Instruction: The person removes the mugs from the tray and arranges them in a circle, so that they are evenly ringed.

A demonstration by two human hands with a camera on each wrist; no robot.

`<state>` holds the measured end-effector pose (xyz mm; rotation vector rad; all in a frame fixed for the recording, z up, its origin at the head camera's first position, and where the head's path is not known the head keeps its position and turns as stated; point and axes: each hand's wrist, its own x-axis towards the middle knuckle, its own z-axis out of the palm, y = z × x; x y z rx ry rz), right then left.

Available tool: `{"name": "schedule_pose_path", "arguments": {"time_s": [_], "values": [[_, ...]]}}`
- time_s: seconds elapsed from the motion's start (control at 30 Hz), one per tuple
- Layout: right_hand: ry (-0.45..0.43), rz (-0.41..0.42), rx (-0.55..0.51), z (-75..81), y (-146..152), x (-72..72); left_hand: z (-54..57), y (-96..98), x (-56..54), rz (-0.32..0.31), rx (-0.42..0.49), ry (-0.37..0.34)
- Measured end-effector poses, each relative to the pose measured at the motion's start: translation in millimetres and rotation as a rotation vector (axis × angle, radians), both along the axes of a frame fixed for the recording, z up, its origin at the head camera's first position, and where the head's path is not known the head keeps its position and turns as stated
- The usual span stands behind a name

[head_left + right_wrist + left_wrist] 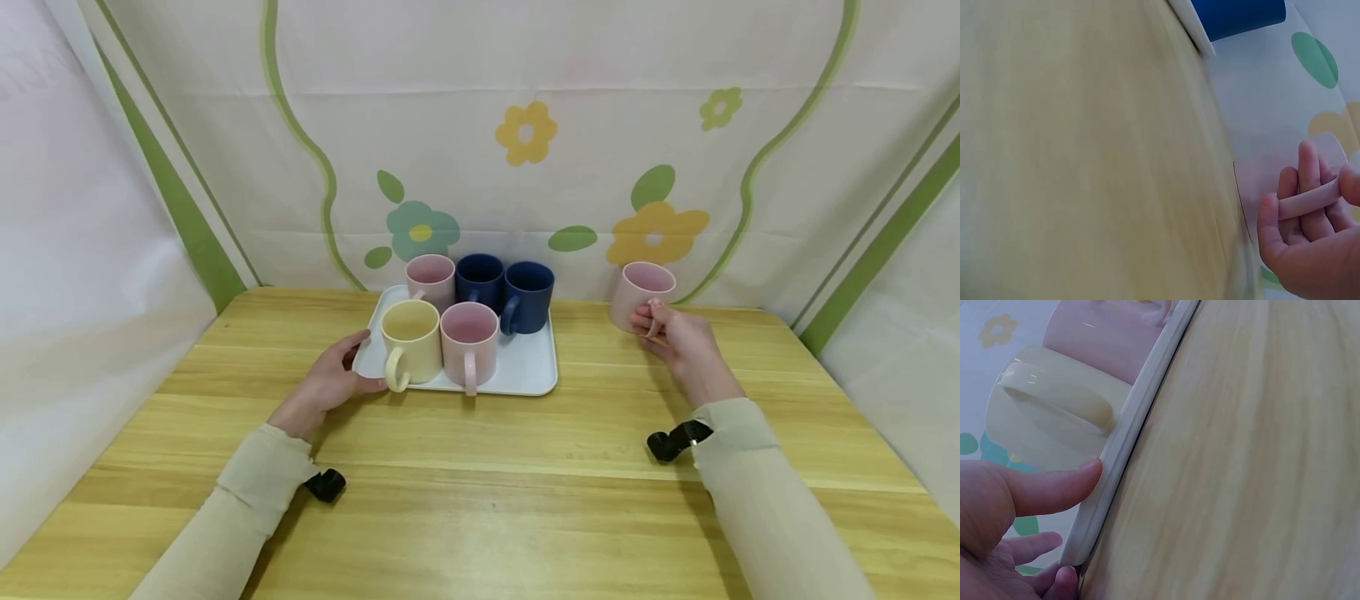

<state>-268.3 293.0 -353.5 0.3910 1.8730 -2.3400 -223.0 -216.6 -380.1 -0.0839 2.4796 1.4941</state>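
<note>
My left hand holds the left front corner of a white tray, thumb along the front rim and fingers at the left side. On the tray stand a yellow mug, two pink mugs and two dark blue mugs, all upright. The yellow mug's handle faces the left wrist camera. To the right of the tray, my right hand grips another pink mug by its handle. That mug is upright, at or very near the tabletop.
The wooden table extends in front of the tray and between it and the right-hand mug. A white cloth backdrop with printed flowers rises close behind the mugs. White cloth sides flank the table.
</note>
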Motion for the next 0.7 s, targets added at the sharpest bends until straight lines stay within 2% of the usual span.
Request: {"name": "schedule_pose_path", "arguments": {"time_s": [0.13,0.23,0.5,0.6,0.7], "values": [[0.029,-0.023,0.022,-2.5,1.7,1.6,0.0,0.0,-0.4,0.002,-0.015,-0.002],[0.042,-0.059,0.078,-2.9,4.2,4.1,-0.5,0.7,-1.4,0.000,-0.017,0.002],[0.033,-0.229,0.260,7.5,9.7,19.0,-0.1,4.1,-2.1,-0.008,0.016,0.006],[0.057,-0.227,0.276,13.2,6.5,23.7,0.4,4.1,-2.3,-0.011,0.017,0.009],[0.082,-0.181,0.295,18.0,-0.7,27.8,0.0,4.4,-2.5,-0.009,0.016,0.008]]}}
